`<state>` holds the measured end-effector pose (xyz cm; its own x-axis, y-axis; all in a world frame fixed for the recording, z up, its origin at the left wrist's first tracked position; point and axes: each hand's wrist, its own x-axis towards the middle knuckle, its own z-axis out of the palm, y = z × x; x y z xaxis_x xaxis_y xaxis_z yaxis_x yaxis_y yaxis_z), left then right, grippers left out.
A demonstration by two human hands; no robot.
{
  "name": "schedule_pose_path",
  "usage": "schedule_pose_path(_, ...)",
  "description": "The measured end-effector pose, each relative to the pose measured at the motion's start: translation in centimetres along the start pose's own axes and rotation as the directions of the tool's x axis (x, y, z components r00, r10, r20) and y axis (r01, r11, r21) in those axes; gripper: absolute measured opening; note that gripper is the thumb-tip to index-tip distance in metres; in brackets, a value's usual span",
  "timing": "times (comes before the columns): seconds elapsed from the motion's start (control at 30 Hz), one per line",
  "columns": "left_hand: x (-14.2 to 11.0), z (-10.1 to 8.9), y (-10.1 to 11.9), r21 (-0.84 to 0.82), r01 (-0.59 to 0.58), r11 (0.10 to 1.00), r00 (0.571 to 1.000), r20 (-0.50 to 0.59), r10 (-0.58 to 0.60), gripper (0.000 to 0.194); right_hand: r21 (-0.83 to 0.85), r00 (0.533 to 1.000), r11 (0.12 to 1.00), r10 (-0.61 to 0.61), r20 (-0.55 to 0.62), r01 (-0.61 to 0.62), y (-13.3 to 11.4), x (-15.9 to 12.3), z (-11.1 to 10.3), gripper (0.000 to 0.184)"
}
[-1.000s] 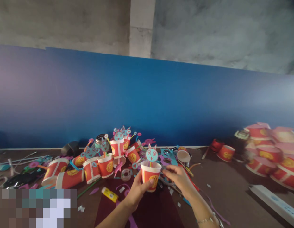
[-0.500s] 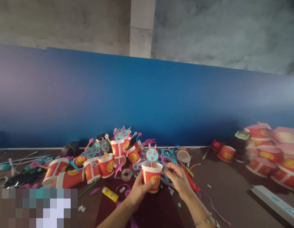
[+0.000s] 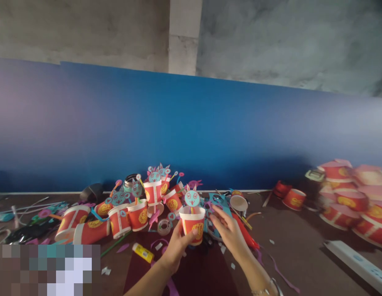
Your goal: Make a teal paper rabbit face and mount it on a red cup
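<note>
A red-and-white paper cup (image 3: 188, 230) stands upright in the grasp of my left hand (image 3: 176, 246), thumb across its front. A light-blue paper cat face (image 3: 192, 198) with pink heart eyes rises out of the cup on a stick. My right hand (image 3: 226, 230) is apart from the cup, just to its right, its fingers stretched out with nothing seen in them. Behind that hand lie light-blue paper sheets (image 3: 220, 199) with cut-outs. A yellow glue stick (image 3: 143, 253) lies left of my left forearm, and a roll of clear tape (image 3: 164, 227) sits behind it.
Several decorated paper cups (image 3: 138, 214) crowd the left side. Stacks of red cups (image 3: 353, 201) stand far right, behind a white power strip (image 3: 360, 265). A single red cup (image 3: 294, 199) lies at the back right. A blue panel (image 3: 191, 131) closes off the table's rear.
My left hand has shifted the cup slightly left. My right hand has come off the cup's right side, and its fingers have straightened.
</note>
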<state>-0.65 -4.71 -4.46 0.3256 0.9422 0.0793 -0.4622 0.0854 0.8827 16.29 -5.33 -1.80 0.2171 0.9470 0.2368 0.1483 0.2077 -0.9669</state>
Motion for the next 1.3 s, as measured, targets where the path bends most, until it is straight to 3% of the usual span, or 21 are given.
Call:
schedule_pose_path(0.1, 0.0, -0.1, -0.1, -0.002, -0.007, 1.0, 1.0, 0.017, 0.007, 0.066, 0.055, 0.999, 0.997, 0.046, 0.008, -0.047, -0.5, -0.1, 0.2, 0.04)
schedule_pose_path(0.23, 0.0, -0.2, -0.4, -0.013, -0.004, 1.0, 0.998, 0.059, 0.005, 0.065, 0.003, 0.996, 0.996, 0.087, 0.0, -0.087, -0.9, -0.2, 0.5, 0.031)
schedule_pose_path(0.43, 0.0, -0.1, -0.6, 0.002, 0.014, 1.0, 0.995, 0.1, -0.014, 0.066, -0.127, 0.997, 0.989, -0.079, 0.01, 0.08, -0.7, -0.3, 0.2, 0.035)
schedule_pose_path(0.57, 0.2, -0.1, -0.7, -0.013, -0.003, 1.0, 0.999, 0.051, 0.004, 0.066, -0.208, 0.989, 0.968, -0.147, -0.026, 0.139, 0.1, -0.3, 0.2, 0.031)
schedule_pose_path(0.73, 0.6, -0.7, -1.3, -0.011, -0.038, 0.999, 0.998, -0.044, 0.037, 0.06, -0.04, 0.996, 0.995, -0.092, -0.008, 0.092, 1.1, -0.2, 1.0, 0.054)
schedule_pose_path(0.93, 0.6, -0.9, -1.8, 0.031, -0.009, 0.999, 1.0, -0.015, 0.009, 0.05, 0.107, 0.946, 0.993, 0.005, 0.324, -0.042, 1.2, -0.9, 2.2, 0.044)
schedule_pose_path(1.1, 0.3, -0.6, -0.8, -0.063, -0.079, 0.995, 0.997, -0.001, 0.079, 0.049, 0.232, 0.955, 0.971, -0.008, 0.298, -0.064, 1.2, -0.7, 2.2, 0.047)
schedule_pose_path(1.3, 0.9, -1.1, -0.1, -0.018, -0.186, 0.982, 0.965, -0.189, 0.18, 0.029, 0.262, 0.949, 0.963, -0.019, 0.315, -0.068, 1.7, -0.4, 1.8, 0.05)
